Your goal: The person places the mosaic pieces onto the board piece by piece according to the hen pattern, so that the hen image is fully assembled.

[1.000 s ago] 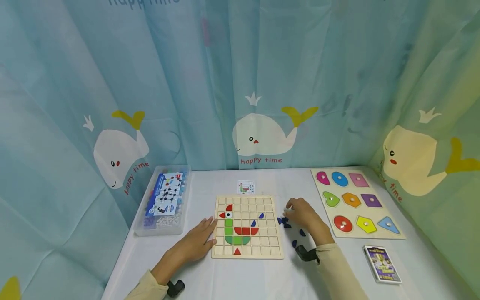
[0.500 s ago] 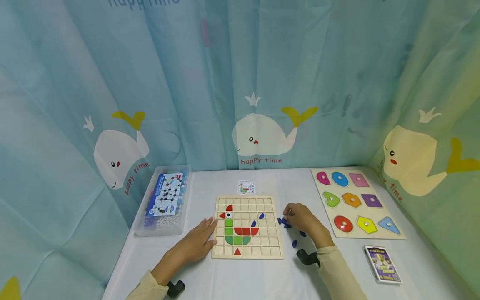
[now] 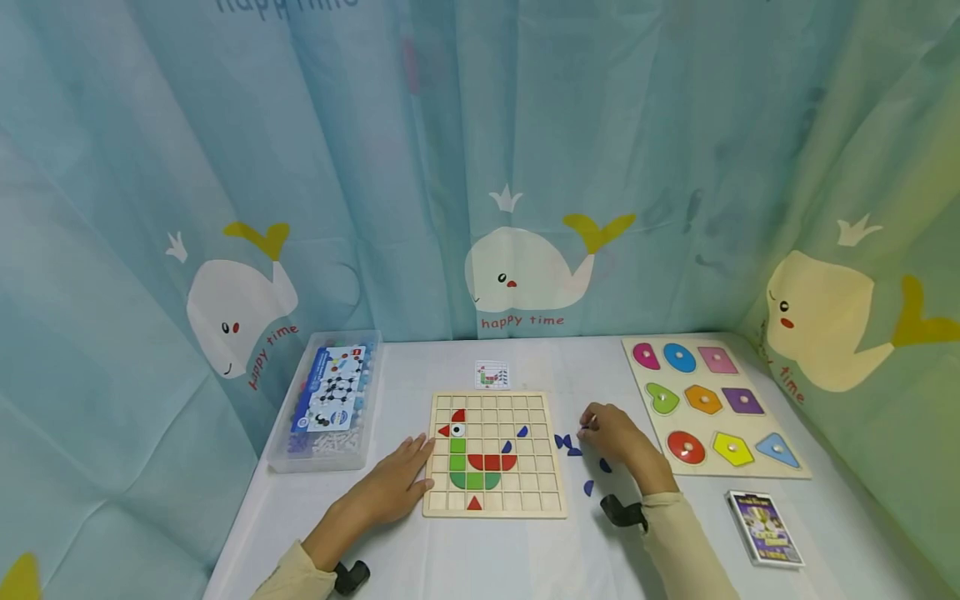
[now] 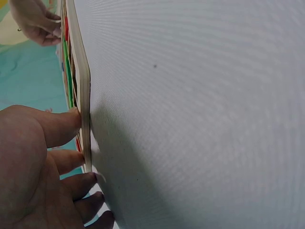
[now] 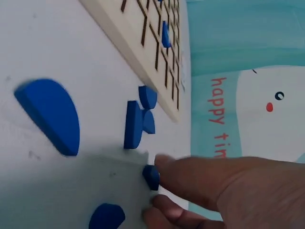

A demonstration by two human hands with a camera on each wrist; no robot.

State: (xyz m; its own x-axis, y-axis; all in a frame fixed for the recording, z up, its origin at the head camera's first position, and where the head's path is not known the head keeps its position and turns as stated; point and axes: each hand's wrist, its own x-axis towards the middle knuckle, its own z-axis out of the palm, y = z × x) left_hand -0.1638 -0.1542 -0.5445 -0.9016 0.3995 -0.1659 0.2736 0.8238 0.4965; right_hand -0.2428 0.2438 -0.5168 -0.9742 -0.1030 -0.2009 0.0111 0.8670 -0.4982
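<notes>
A wooden grid board (image 3: 534, 483) lies mid-table, bearing a bird shape of red, green and blue pieces with a round eye tile (image 3: 457, 430). Along its left edge rests my left hand (image 3: 393, 479); in the left wrist view, thumb and index fingertips touch the board's side (image 4: 85, 95). My right hand (image 3: 618, 437) is right of the board. Its thumb and fingers pinch a small blue piece (image 5: 151, 177), seen in the right wrist view. Several loose blue pieces lie nearby, among them a half-round one (image 5: 52, 117) and another half-round one (image 5: 107, 217).
Behind the board lies a small pattern card (image 3: 492, 375). A clear plastic case (image 3: 375, 400) of parts stands at left. On the right are a shape puzzle board (image 3: 705, 462) and a card box (image 3: 765, 529). A whale-print curtain (image 3: 420, 275) hangs behind the table.
My right hand dipped to the cluster of blue pieces, then drew back right with one small blue piece between its fingers. My left hand stays at the board's edge.
</notes>
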